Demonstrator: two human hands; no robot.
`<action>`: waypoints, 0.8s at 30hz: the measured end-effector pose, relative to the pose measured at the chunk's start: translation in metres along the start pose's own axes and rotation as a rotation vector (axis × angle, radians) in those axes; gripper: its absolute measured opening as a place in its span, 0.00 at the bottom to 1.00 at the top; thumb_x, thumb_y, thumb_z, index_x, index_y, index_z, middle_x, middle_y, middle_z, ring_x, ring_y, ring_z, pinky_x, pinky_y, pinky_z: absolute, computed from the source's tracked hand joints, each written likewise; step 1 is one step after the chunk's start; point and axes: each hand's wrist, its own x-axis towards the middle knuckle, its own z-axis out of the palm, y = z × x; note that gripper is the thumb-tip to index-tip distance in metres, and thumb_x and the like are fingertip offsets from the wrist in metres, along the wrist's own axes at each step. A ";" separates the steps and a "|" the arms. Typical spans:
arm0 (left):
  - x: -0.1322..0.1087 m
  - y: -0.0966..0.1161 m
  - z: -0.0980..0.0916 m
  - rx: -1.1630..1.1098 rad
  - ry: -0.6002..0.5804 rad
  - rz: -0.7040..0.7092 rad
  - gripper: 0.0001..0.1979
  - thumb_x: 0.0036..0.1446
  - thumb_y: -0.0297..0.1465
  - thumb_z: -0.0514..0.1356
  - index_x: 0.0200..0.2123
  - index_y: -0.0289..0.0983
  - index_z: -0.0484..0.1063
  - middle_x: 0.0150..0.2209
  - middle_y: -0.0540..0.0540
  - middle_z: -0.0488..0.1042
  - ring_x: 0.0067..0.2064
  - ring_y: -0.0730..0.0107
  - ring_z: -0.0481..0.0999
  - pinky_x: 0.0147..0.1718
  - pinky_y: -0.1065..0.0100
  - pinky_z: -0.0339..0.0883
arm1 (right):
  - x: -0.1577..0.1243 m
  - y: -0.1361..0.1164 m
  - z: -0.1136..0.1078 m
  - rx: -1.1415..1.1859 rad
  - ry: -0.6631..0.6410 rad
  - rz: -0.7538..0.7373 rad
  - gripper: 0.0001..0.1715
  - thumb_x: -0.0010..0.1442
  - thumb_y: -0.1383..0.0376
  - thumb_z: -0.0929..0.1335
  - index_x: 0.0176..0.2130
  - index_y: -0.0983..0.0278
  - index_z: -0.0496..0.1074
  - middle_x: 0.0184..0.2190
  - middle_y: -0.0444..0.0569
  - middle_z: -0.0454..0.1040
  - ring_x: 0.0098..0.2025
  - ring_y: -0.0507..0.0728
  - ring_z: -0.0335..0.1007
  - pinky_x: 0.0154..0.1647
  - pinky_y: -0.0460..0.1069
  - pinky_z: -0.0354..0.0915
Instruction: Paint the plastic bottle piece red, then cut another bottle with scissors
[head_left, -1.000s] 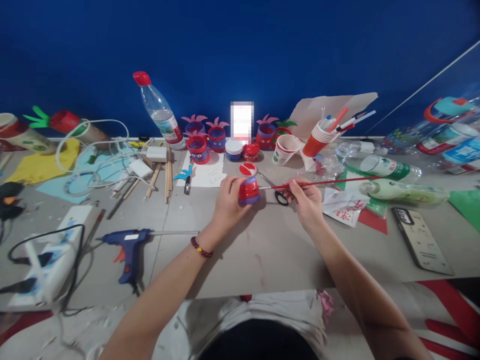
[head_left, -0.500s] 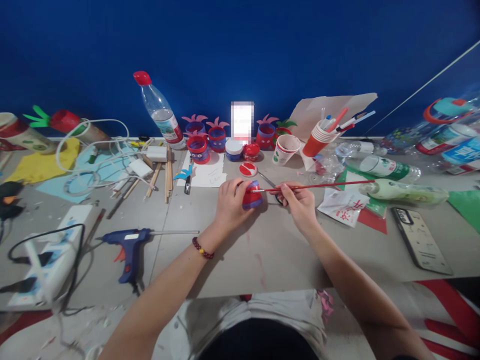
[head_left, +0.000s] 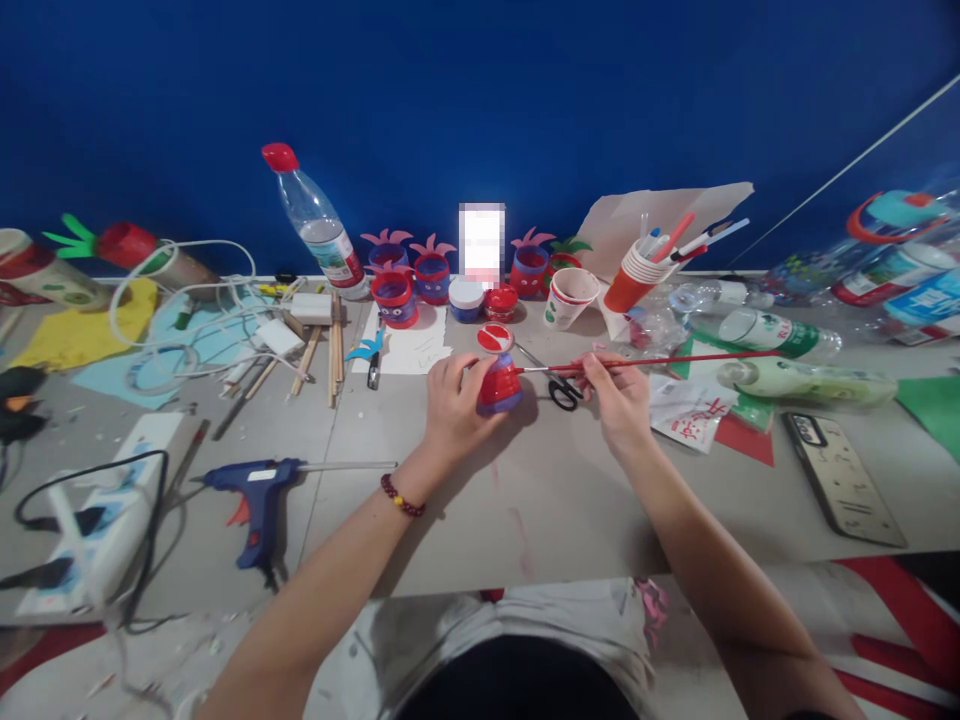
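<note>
My left hand is closed around a small upturned cup, painted red with a purple band at its base. It rests on the grey table in the middle of the view. My right hand pinches a long thin red paintbrush that lies almost level, its tip at the cup's right side. Black-handled scissors lie on the table between the two hands. A red paint lid sits just behind the cup.
A blue glue gun and a white power strip lie at the left. A phone is at the right. Finished painted cups, paint jars, a water bottle and a cup of pens line the back.
The cup has been turned back up so more of its red side shows. My right hand slid to the right with the brush, uncovering the scissors.
</note>
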 end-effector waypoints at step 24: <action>0.002 0.002 -0.001 -0.110 -0.043 -0.124 0.29 0.50 0.33 0.66 0.55 0.38 0.62 0.51 0.39 0.67 0.52 0.53 0.70 0.51 0.53 0.69 | -0.005 0.006 0.001 0.107 -0.053 0.074 0.19 0.54 0.49 0.75 0.31 0.62 0.75 0.23 0.46 0.79 0.22 0.49 0.66 0.19 0.44 0.60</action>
